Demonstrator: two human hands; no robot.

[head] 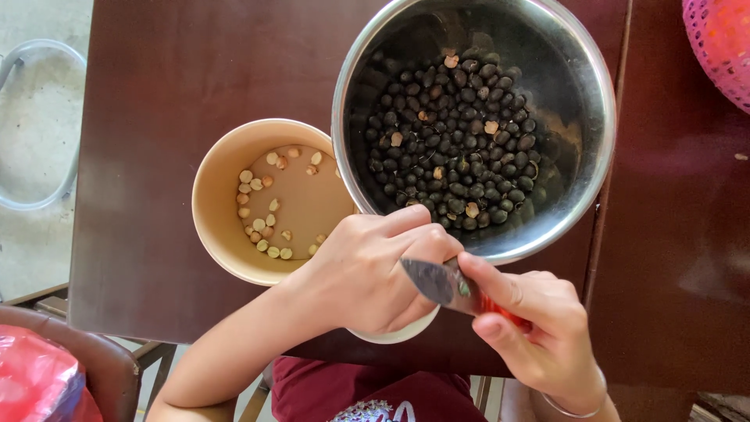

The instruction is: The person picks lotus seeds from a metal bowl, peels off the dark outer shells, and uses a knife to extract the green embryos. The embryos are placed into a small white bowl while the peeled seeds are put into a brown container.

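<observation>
The right hand (539,328) is closed around a knife (441,283) with a reddish handle, thumb laid along the top near the blade. The blade's long axis runs from lower right to upper left, tip pointing toward the left hand (375,273). That hand is curled into a loose fist against the blade; it seems to pinch something small, but the fingers hide it. Both hands hover over the near rim of a tan paper bowl (215,195) holding a scatter of pale peeled seeds (262,211). Touching that bowl on its right stands a steel bowl (570,78), filled with dark round seeds (453,141). Both rest on a dark brown wooden table (172,78). A pink mesh basket (723,43) sits at the upper right corner, grey concrete floor (39,117) lies to the left, and a red bag (39,379) rests on a chair at lower left.
</observation>
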